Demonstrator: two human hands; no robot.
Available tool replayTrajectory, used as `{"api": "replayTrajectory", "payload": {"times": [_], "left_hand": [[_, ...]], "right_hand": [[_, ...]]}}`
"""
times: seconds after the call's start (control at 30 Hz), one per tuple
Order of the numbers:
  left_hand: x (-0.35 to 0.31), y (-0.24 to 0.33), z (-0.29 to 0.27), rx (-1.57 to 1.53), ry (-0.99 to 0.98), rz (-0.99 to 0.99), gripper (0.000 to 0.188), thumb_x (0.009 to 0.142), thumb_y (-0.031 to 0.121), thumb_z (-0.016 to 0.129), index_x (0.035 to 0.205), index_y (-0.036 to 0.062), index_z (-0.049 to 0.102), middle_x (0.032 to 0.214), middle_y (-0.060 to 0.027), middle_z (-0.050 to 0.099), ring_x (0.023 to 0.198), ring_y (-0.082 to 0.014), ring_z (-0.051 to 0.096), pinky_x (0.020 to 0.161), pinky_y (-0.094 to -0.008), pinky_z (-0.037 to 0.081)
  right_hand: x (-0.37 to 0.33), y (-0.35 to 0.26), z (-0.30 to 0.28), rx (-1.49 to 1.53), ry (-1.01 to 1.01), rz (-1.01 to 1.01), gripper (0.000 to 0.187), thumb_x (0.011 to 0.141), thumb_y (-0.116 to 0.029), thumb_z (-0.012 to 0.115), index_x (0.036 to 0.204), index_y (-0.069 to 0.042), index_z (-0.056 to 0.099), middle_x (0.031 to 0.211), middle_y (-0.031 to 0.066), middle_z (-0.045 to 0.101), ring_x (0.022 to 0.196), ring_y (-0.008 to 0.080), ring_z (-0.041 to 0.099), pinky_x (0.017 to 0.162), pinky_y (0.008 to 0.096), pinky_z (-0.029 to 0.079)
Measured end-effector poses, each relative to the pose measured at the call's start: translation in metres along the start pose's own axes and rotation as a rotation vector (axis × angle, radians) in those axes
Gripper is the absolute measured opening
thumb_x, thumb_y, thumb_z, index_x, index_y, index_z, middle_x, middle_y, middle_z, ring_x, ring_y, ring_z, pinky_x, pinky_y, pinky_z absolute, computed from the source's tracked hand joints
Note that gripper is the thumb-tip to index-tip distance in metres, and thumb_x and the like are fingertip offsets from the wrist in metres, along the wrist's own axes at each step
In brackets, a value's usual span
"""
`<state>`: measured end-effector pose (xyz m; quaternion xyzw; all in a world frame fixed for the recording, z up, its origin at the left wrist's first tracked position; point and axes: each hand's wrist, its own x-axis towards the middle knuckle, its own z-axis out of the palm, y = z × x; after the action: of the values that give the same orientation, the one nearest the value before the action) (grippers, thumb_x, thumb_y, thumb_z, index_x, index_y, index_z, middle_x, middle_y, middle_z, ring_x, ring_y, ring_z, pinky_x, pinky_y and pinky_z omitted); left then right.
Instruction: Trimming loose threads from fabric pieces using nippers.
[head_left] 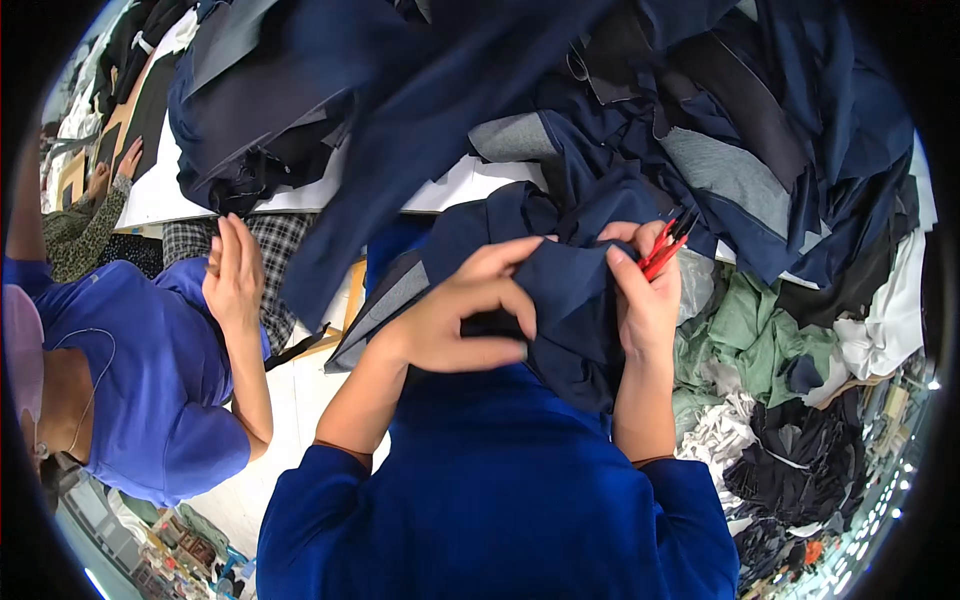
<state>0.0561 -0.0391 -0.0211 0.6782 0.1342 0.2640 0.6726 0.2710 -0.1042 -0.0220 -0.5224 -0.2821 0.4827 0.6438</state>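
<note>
Navy cloth (565, 290) hangs in front of my body, its upper part bunched toward the table. My right hand (648, 300) pinches its edge between thumb and fingers. Tucked in that same hand is a red-handled cutting tool (663, 250) with dark tips pointing up and away; it looks like thread snips. My left hand (455, 315) is at the cloth's left side, slightly blurred, with thumb and fingers spread apart. Its foremost fingertip reaches the cloth's upper edge, while the thumb stands away from the other fingers. A grey-backed flap (385, 305) shows beside my left wrist.
Dark garment pieces (740, 130) are heaped over the white table (440, 190). To the left, a co-worker in a purple shirt (150, 370) holds one hand (232, 265) raised near a hanging navy strip (345, 230). Green cloth (750, 335) and dark scraps (800, 455) pile at my right.
</note>
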Motion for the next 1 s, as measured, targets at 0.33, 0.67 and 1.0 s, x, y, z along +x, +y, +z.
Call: {"api": "replayTrajectory", "payload": {"times": [0.33, 0.67, 1.0], "left_hand": [[0.02, 0.016, 0.013, -0.608, 0.045, -0.237, 0.039, 0.095, 0.013, 0.044, 0.133, 0.0068, 0.034, 0.11, -0.012, 0.059, 0.075, -0.0081, 0.054, 0.06, -0.0167, 0.038], [0.029, 0.008, 0.002, 0.662, 0.259, 0.305, 0.023, 0.062, 0.006, 0.07, 0.061, 0.008, 0.047, 0.109, -0.0089, 0.061, 0.098, -0.0272, 0.058, 0.085, -0.0392, 0.043], [0.013, -0.026, 0.04, 0.439, 0.081, 0.275, 0.02, 0.073, 0.019, 0.074, 0.079, 0.0043, 0.062, 0.098, -0.0126, 0.063, 0.079, -0.0255, 0.064, 0.065, -0.0297, 0.05]], "right_hand": [[0.008, -0.008, -0.01, 0.368, -0.207, -0.167, 0.022, 0.071, 0.006, 0.045, 0.081, -0.011, 0.034, 0.074, 0.0112, 0.049, 0.074, 0.0216, 0.049, 0.074, 0.032, 0.041], [0.007, -0.021, -0.019, 0.098, 0.035, -0.249, 0.022, 0.072, 0.009, 0.045, 0.078, -0.009, 0.035, 0.078, 0.0151, 0.056, 0.075, 0.0201, 0.052, 0.077, 0.031, 0.042], [0.012, -0.01, -0.034, -0.144, 0.242, -0.267, 0.022, 0.074, 0.011, 0.048, 0.078, -0.008, 0.038, 0.086, 0.0148, 0.061, 0.079, 0.0159, 0.054, 0.078, 0.0266, 0.04]]}}
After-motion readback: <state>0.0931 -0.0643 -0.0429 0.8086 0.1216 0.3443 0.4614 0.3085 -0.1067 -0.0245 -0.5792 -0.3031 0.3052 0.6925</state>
